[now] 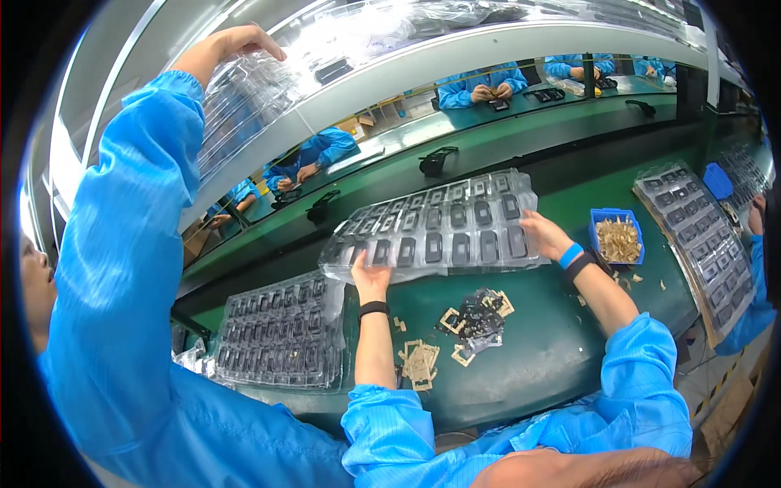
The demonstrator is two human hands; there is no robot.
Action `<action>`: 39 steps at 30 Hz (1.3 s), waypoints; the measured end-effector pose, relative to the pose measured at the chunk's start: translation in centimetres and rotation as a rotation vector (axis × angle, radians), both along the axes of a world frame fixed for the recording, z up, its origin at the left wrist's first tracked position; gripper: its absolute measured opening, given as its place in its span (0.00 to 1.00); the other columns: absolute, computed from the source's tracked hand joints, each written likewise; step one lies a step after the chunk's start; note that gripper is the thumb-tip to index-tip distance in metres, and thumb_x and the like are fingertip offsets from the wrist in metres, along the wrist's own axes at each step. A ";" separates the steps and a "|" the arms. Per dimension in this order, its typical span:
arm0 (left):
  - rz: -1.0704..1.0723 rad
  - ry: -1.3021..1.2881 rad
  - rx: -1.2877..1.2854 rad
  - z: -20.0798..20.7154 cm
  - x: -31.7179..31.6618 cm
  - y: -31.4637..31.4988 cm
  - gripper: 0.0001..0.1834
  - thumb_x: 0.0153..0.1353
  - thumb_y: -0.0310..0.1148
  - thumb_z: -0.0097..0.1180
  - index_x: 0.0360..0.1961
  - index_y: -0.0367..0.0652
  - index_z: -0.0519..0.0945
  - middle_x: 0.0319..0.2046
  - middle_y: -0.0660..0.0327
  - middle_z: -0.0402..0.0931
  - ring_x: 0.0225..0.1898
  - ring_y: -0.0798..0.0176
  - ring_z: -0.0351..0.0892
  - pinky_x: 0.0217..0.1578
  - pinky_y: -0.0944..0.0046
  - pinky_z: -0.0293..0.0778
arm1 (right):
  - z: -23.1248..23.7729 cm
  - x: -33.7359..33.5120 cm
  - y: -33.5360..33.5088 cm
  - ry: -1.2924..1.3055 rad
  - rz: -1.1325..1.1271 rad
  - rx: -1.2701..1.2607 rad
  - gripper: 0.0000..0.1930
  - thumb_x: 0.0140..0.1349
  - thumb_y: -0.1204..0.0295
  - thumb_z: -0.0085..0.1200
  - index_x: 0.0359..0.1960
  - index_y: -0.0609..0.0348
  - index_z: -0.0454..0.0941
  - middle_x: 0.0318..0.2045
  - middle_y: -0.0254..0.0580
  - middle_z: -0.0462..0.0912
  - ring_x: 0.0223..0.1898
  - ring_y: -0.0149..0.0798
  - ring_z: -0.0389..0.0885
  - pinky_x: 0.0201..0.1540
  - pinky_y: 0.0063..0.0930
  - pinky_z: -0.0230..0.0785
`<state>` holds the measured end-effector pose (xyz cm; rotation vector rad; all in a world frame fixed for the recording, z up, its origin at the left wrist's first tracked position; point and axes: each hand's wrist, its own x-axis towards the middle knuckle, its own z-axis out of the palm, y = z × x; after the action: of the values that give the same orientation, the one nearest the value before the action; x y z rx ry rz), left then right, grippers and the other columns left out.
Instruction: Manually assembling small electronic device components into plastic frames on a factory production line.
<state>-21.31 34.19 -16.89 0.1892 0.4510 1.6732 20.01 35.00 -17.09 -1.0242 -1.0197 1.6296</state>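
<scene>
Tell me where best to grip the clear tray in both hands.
Probably hold the clear tray by its rim toward both ends, from the near side: it is wide, with black parts in its pockets. The left hand and right hand sit toward opposite ends.

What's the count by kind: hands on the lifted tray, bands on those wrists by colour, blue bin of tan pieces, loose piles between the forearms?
Hands (left hand, right hand) on the clear tray: 2
Black wristbands: 2
Blue wristband: 1
Blue bin: 1
Mixed dark-and-tan pile: 1
Mostly tan pile: 1
Total: 8
</scene>
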 end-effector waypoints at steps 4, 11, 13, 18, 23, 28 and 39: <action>-0.036 -0.005 -0.026 -0.9 -0.5 1.0 0.19 0.58 0.30 0.52 0.50 0.33 0.74 0.52 0.48 0.75 0.55 0.44 0.73 0.61 0.41 0.64 | -2.8 -0.2 -1.1 0.020 -0.088 0.028 0.41 0.60 0.67 0.57 0.72 0.61 0.48 0.71 0.55 0.53 0.73 0.47 0.50 0.71 0.41 0.46; -0.097 0.006 -0.068 -2.2 3.2 3.8 0.20 0.56 0.30 0.53 0.50 0.32 0.73 0.52 0.48 0.75 0.56 0.43 0.72 0.62 0.40 0.63 | -5.7 2.4 -2.7 -0.423 -0.314 0.057 0.39 0.55 0.59 0.62 0.67 0.64 0.62 0.69 0.58 0.57 0.71 0.51 0.52 0.71 0.41 0.48; -0.070 0.086 -0.070 -2.4 2.1 2.7 0.23 0.56 0.30 0.53 0.53 0.33 0.71 0.55 0.48 0.73 0.58 0.44 0.70 0.63 0.40 0.60 | -2.7 1.1 -3.3 -0.780 -0.291 0.130 0.39 0.54 0.56 0.62 0.65 0.64 0.66 0.68 0.59 0.57 0.71 0.54 0.49 0.71 0.41 0.47; -0.078 0.225 -0.312 -5.0 1.5 4.7 0.30 0.54 0.33 0.62 0.57 0.40 0.66 0.56 0.53 0.68 0.58 0.49 0.68 0.60 0.45 0.64 | -5.6 3.6 -1.2 -1.059 -0.310 0.178 0.36 0.55 0.55 0.61 0.62 0.64 0.68 0.67 0.60 0.58 0.70 0.58 0.50 0.70 0.44 0.48; 0.074 0.440 -0.606 -4.2 1.2 2.7 0.40 0.55 0.29 0.62 0.65 0.33 0.55 0.64 0.45 0.54 0.60 0.47 0.65 0.61 0.45 0.64 | -5.8 2.9 -0.5 -1.023 -0.305 0.176 0.38 0.54 0.58 0.63 0.66 0.57 0.63 0.66 0.56 0.62 0.69 0.55 0.56 0.68 0.48 0.52; 0.002 0.755 -0.500 -1.8 2.4 -2.5 0.41 0.52 0.33 0.65 0.66 0.39 0.59 0.68 0.42 0.50 0.71 0.45 0.46 0.66 0.41 0.52 | -6.0 3.2 -0.3 -1.038 -0.261 0.250 0.42 0.55 0.59 0.63 0.68 0.61 0.58 0.66 0.59 0.63 0.68 0.54 0.60 0.68 0.44 0.55; -0.348 1.676 0.183 5.1 14.0 -9.4 0.21 0.58 0.33 0.62 0.53 0.40 0.79 0.48 0.55 0.79 0.47 0.61 0.79 0.46 0.64 0.75 | -1.7 2.0 -4.2 -1.232 -0.260 0.601 0.32 0.55 0.65 0.63 0.63 0.56 0.67 0.63 0.53 0.68 0.65 0.55 0.64 0.65 0.45 0.57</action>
<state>-7.34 24.79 -11.83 1.7339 1.3602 0.8553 22.05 30.85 -18.82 -1.6255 -1.8827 0.2674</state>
